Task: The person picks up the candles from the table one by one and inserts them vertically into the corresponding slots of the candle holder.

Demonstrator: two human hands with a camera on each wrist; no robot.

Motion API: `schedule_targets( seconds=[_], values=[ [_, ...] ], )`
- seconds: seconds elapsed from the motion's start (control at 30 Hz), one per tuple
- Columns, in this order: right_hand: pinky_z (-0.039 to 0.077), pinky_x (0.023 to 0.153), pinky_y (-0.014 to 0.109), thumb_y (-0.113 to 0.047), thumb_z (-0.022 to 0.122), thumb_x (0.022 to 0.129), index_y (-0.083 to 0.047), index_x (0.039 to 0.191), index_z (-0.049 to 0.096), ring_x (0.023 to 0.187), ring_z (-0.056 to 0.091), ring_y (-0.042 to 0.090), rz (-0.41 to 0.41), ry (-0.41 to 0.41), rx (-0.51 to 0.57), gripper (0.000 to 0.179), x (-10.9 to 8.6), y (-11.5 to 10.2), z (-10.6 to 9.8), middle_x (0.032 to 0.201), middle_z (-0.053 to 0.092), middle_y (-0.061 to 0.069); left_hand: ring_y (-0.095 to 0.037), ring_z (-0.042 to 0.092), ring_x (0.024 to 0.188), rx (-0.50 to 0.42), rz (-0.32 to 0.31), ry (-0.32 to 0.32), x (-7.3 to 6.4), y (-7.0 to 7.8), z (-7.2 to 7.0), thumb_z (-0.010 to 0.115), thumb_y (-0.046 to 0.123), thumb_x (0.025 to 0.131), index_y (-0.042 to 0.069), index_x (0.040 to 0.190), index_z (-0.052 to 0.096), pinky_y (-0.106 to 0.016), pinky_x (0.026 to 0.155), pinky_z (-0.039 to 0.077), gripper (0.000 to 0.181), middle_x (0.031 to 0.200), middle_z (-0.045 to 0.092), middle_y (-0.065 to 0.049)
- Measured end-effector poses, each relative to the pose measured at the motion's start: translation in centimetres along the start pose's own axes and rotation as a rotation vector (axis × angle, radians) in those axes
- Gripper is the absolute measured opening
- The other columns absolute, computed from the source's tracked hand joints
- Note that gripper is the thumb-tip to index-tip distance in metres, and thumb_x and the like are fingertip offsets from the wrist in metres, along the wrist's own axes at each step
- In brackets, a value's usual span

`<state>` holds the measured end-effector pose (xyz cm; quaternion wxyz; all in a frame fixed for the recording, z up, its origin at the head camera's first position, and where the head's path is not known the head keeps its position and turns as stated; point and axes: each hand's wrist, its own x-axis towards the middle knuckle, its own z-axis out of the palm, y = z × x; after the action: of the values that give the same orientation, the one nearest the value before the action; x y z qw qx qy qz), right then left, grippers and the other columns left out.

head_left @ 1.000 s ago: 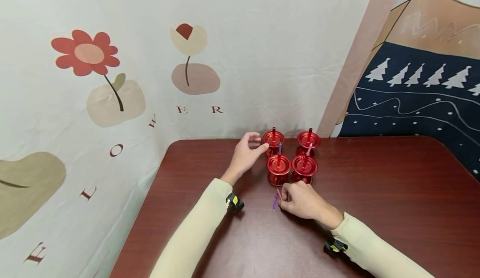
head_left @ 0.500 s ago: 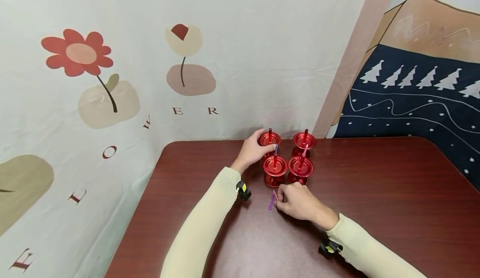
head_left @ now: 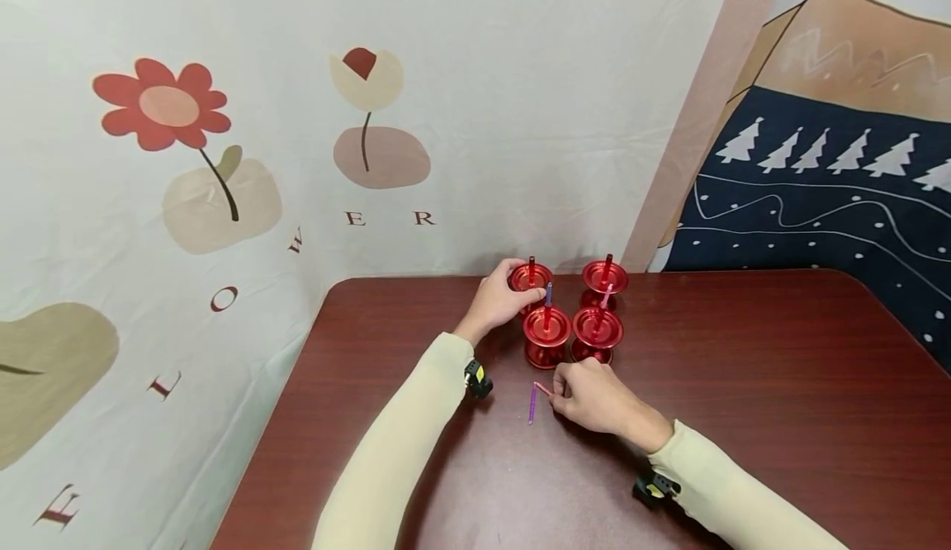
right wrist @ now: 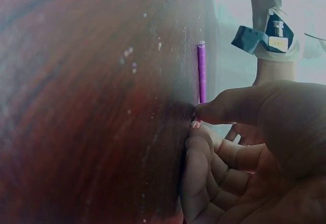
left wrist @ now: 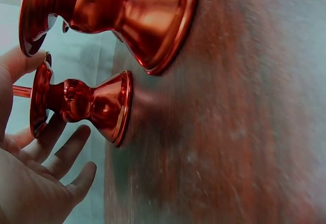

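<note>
We see two bare hands working just right of the middle of the frame. The left hand [head_left: 505, 296] holds the dish of the back left holder [head_left: 532, 277], with its thumb on one side and some fingers on the other. In the left wrist view, the lower fingers are spread apart beneath the dish. That holder is shiny red, and it stands upright with a post in its middle.

The right hand [head_left: 594, 397] is lower in the frame. We see its thumb and first finger pinching the end of a thin red candle [head_left: 544, 389], and its other fingers are curled in. The red candle points up and left, toward the top end of a purple candle [head_left: 532, 405]. We cannot tell if those two touch.

Close by, we see the front left holder [head_left: 547, 339] with a blue candle [head_left: 549, 294] standing up in it. Just beside it is the front right holder [head_left: 597, 337] with a pink candle [head_left: 607, 296]. The back right holder [head_left: 605, 279] stands behind them. All of these are on a brown table [head_left: 743, 385]. Up on the left of the frame, we see a big red flower [head_left: 169, 106] on the pale wall [head_left: 520, 104].
</note>
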<state>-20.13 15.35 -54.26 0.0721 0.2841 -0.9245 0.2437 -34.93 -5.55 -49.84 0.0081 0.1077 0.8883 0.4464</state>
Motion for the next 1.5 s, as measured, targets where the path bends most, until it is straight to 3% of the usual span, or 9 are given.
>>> schedule_targets(
  seconds=[0.1, 0.13, 0.33, 0.37, 0.73, 1.07, 1.2, 1.33, 1.5],
  values=[
    [0.043, 0.049, 0.023, -0.02, 0.087, 0.081, -0.032, 0.072, 0.059, 0.05, 0.045, -0.006, 0.005, 0.011, -0.012, 0.032, 0.0, 0.0, 0.0, 0.058, 0.047, -0.027, -0.029, 0.068, 0.126, -0.042, 0.007, -0.02, -1.9, 1.4, -1.3, 0.089, 0.045, 0.091, 0.011, 0.152, 0.058, -0.045, 0.104, 0.056, 0.076, 0.138, 0.071, -0.014],
    [0.043, 0.049, 0.023, -0.02, 0.087, 0.081, -0.032, 0.072, 0.059, 0.05, 0.045, -0.006, 0.011, 0.009, -0.016, 0.032, 0.0, 0.0, 0.0, 0.058, 0.047, -0.027, -0.027, 0.068, 0.125, -0.049, 0.031, -0.018, -1.9, 0.8, -1.2, 0.088, 0.049, 0.091, 0.012, 0.152, 0.058, -0.043, 0.103, 0.056, 0.077, 0.137, 0.071, -0.013],
    [0.044, 0.051, 0.025, -0.019, 0.084, 0.08, -0.033, 0.07, 0.058, 0.051, 0.046, -0.005, 0.036, -0.022, -0.039, 0.03, 0.0, -0.1, -0.1, 0.058, 0.047, -0.027, -0.028, 0.069, 0.126, -0.053, 0.035, -0.018, -4.5, 1.9, -2.5, 0.085, 0.043, 0.095, 0.012, 0.153, 0.057, -0.044, 0.105, 0.056, 0.072, 0.138, 0.071, -0.014],
    [0.045, 0.052, 0.026, -0.019, 0.083, 0.079, -0.033, 0.07, 0.059, 0.052, 0.046, -0.005, 0.035, -0.025, -0.044, 0.03, 0.0, -0.1, -0.1, 0.058, 0.047, -0.027, -0.03, 0.068, 0.127, -0.05, 0.015, -0.021, -5.4, 2.9, -3.0, 0.084, 0.037, 0.095, 0.01, 0.153, 0.057, -0.046, 0.106, 0.055, 0.069, 0.139, 0.071, -0.016],
    [0.044, 0.052, 0.031, -0.021, 0.079, 0.072, -0.035, 0.059, 0.054, 0.049, 0.044, -0.001, 0.047, -0.031, -0.134, 0.031, 0.2, -0.4, 0.2, 0.05, 0.042, -0.027, -0.028, 0.067, 0.128, -0.072, 0.006, -0.017, -7.9, 2.4, -4.2, 0.085, 0.034, 0.095, 0.012, 0.154, 0.056, -0.047, 0.107, 0.054, 0.069, 0.142, 0.07, -0.013],
    [0.043, 0.05, 0.032, -0.019, 0.077, 0.071, -0.035, 0.057, 0.054, 0.05, 0.046, -0.001, 0.011, -0.005, -0.036, 0.031, 0.1, -0.1, -0.2, 0.051, 0.044, -0.027, -0.025, 0.068, 0.126, -0.082, 0.023, -0.008, -10.0, 1.8, -5.1, 0.085, 0.03, 0.095, 0.014, 0.153, 0.056, -0.046, 0.106, 0.054, 0.067, 0.141, 0.071, -0.01],
    [0.044, 0.049, 0.034, -0.013, 0.075, 0.071, -0.03, 0.059, 0.056, 0.052, 0.046, 0.0, -0.014, 0.013, 0.053, 0.028, 0.0, -2.6, -2.5, 0.053, 0.046, -0.023, -0.025, 0.068, 0.127, -0.095, 0.022, -0.004, -11.0, 1.7, -5.4, 0.085, 0.029, 0.095, 0.013, 0.153, 0.056, -0.047, 0.108, 0.053, 0.067, 0.14, 0.071, -0.011],
    [0.046, 0.051, 0.032, -0.008, 0.075, 0.072, -0.026, 0.062, 0.057, 0.053, 0.045, -0.001, -0.019, 0.018, 0.058, 0.027, -0.1, -5.3, -5.0, 0.056, 0.048, -0.021, -0.026, 0.067, 0.128, -0.105, 0.012, 0.0, -11.9, 1.6, -5.7, 0.086, 0.028, 0.095, 0.014, 0.152, 0.056, -0.049, 0.109, 0.052, 0.066, 0.138, 0.072, -0.011],
    [0.047, 0.055, 0.029, -0.009, 0.078, 0.075, -0.024, 0.068, 0.058, 0.056, 0.046, -0.002, 0.015, 0.013, 0.064, 0.025, 0.1, -6.4, -6.0, 0.059, 0.05, -0.02, -0.025, 0.068, 0.126, -0.135, 0.005, 0.002, -12.7, 1.6, -5.8, 0.086, 0.028, 0.093, 0.015, 0.151, 0.057, -0.049, 0.108, 0.052, 0.066, 0.135, 0.073, -0.009]
  ],
)
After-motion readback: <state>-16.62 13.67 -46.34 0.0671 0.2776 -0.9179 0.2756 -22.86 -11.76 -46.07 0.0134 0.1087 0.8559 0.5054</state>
